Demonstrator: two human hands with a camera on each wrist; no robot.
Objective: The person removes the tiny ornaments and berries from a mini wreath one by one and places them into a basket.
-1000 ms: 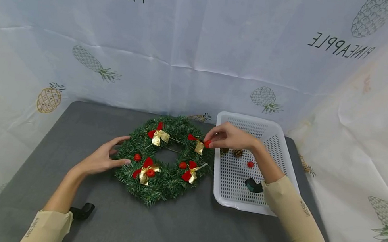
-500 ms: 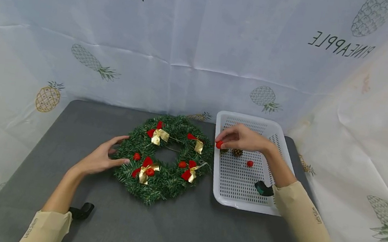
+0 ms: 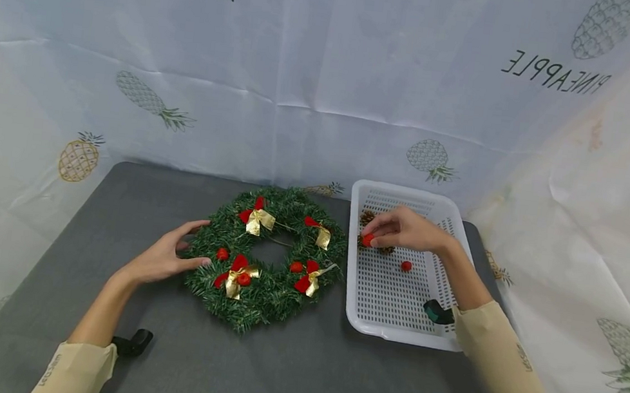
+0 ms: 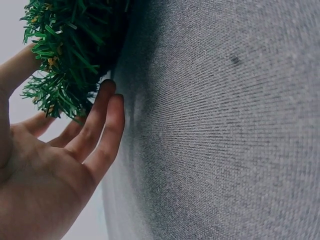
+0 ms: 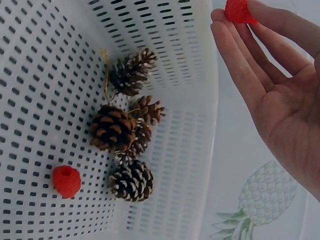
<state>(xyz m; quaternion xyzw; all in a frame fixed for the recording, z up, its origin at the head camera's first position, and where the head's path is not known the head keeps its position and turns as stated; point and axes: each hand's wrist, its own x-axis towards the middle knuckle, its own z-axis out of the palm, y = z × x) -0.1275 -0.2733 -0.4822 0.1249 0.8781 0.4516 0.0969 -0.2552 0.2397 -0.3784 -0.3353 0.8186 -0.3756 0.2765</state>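
Note:
A green wreath (image 3: 255, 310) with several red-and-gold bows and red berries lies on the grey table. At its left edge is my left hand (image 3: 165, 257), thumb tip on the greenery and fingers loosely extended along the side, as the left wrist view (image 4: 60, 150) shows. Over the left part of the white basket (image 3: 393, 332), my right hand (image 3: 404, 229) pinches a red raspberry (image 5: 240, 11) between thumb and fingers. Another raspberry (image 5: 66, 181) lies on the basket floor. Several pine cones (image 5: 114, 127) sit along the basket's side, partly hidden by the hand in the head view.
The basket stands to the right of the wreath, its wall raised between them. A fabric backdrop (image 3: 319, 61) with pineapple prints hangs behind the table (image 3: 294, 376). Dark wrist-worn pieces (image 3: 133, 342) stick out near both forearms.
My right hand has moved right, from the wreath's upper right edge to above the basket, with the raspberry still pinched. The left hand and the wreath have stayed in place.

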